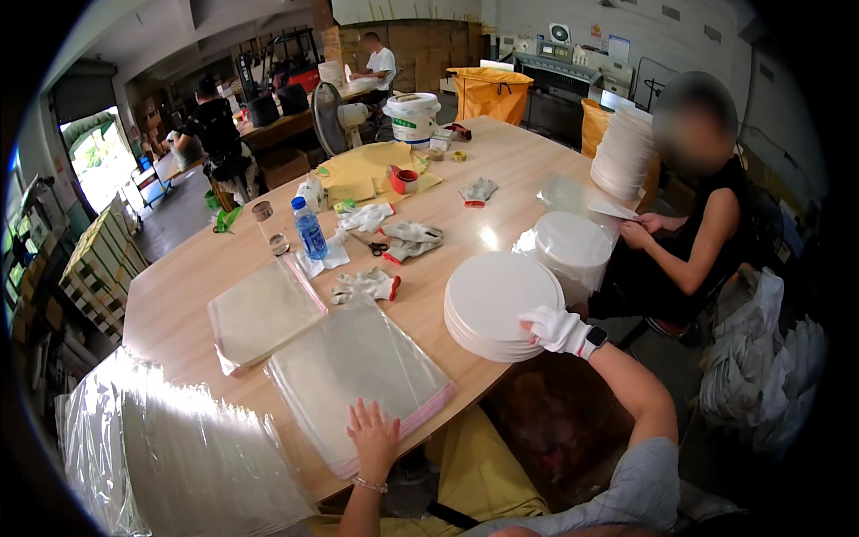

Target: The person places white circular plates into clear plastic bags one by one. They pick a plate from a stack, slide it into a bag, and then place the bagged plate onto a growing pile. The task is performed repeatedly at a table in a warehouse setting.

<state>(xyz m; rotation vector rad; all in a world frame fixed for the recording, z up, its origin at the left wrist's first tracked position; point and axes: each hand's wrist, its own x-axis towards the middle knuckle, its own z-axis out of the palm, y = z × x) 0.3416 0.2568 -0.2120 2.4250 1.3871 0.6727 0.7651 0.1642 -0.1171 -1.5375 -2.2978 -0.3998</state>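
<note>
My bare left hand [374,438], a beaded bracelet at its wrist, lies with fingers spread on a stack of clear plastic bags [349,380] at the table's near edge. My right hand [559,331] wears a white glove and a dark watch. Its fingers are bent together at the right rim of a stack of white round discs [497,295], seemingly gripping the top disc; how many sheets it holds is hidden. Another pile of clear bags [267,313] lies farther left. Beyond the disc stack is a plastic-wrapped pile of white discs [573,240].
Work gloves [367,285], scissors [369,243], a blue bottle [310,229] and a red tape dispenser [403,180] lie across the wooden table [483,228]. A co-worker [702,215] sits at right beside a tall disc stack [620,152]. Plastic sheeting [179,456] hangs at the lower left.
</note>
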